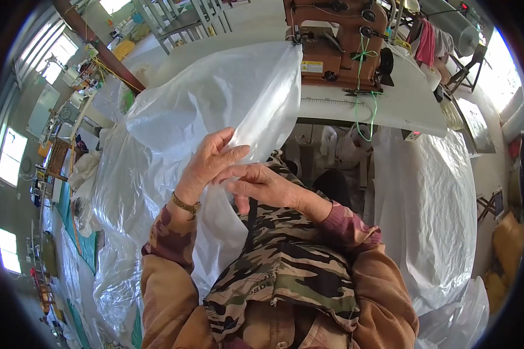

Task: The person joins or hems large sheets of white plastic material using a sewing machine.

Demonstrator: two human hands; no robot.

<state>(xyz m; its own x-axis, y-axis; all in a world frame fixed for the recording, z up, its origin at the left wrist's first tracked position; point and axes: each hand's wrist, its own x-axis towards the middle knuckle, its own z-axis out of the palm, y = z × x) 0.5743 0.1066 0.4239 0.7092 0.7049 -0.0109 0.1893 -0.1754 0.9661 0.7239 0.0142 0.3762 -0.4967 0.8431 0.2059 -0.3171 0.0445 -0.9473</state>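
Note:
A large translucent white plastic sheet (180, 99) spreads over the left side of the table and hangs down toward my lap. Its far corner reaches under the needle area of a brown sewing machine (343, 35). My left hand (211, 160) is closed on the near edge of the sheet, fingers bent around the film. Just right of it and touching it, my right hand (265, 183) pinches the same edge, its lower fingers curled. The sheet's folds partly hide where the fingertips meet the film.
The white table (384, 110) carries a ruler strip and green thread hanging from the machine. More plastic sheeting (428, 203) drapes off its right side. A camouflage apron (285, 262) covers my lap. A brown post (99, 43) and grey metal rack (186, 23) stand at far left.

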